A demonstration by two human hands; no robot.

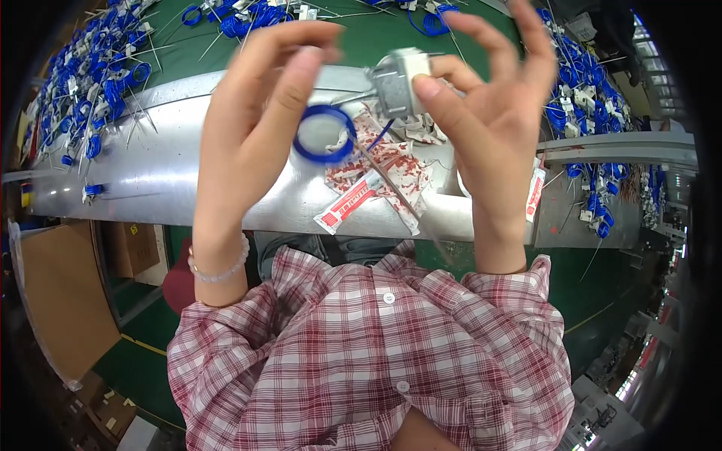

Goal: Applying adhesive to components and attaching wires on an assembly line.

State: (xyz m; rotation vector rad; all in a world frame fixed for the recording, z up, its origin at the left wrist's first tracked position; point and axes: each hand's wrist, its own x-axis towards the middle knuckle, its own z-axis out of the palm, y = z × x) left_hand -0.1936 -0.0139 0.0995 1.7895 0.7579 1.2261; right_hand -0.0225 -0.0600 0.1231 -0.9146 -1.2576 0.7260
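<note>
My right hand [489, 101] pinches a small grey-and-white thermostat-like unit [397, 83] between thumb and index finger, its other fingers spread upward. A thin metal stem juts from the unit's left side. Below it hangs a blue coil of thin tubing [326, 134], slightly blurred, with a thin metal rod [387, 183] slanting down to the right. My left hand [259, 113] is raised left of the unit, apart from it. Its fingers curve toward the right with a gap from the thumb, and nothing shows between them.
Beneath my hands is a shiny metal work surface [150, 177] with red-flecked crumpled paper [391, 161] and a red-and-white tube [350, 201]. Piles of blue coiled parts [113, 86] lie at left, far side and right [583, 83]. A metal rail [624, 150] runs at right.
</note>
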